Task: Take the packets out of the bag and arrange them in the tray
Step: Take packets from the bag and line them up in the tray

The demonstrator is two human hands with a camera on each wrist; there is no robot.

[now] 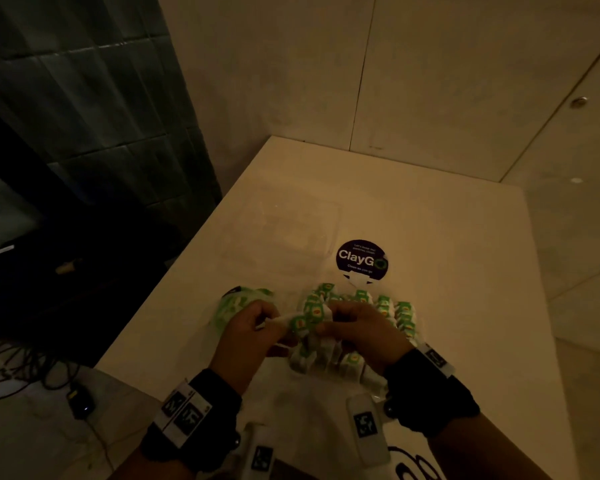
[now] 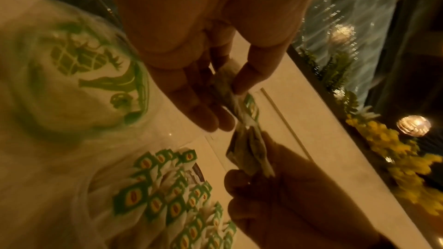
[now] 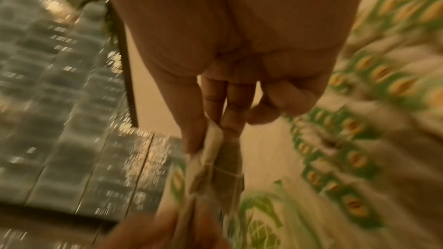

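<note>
Small white packets with green and yellow labels [image 1: 388, 313] lie heaped on the table in front of me, several of them on crumpled clear plastic. A white bag with a green pineapple print [image 1: 238, 301] lies left of the heap. Both hands meet above the heap. My left hand [image 1: 271, 323] pinches one end of a few joined packets [image 1: 305, 322], and my right hand [image 1: 326, 323] pinches the other end. The left wrist view shows the left hand [image 2: 227, 99] and the held packets [image 2: 249, 154] close up. The right wrist view, blurred, shows my right hand [image 3: 210, 139] pinching a packet [image 3: 213, 150].
A clear, shallow tray [image 1: 291, 230] sits beyond the heap, with nothing visible in it. A round dark ClayGo sticker [image 1: 361, 259] is stuck to the table right of the tray. Walls close off the far and right sides. The table's left edge drops to a dark floor with cables.
</note>
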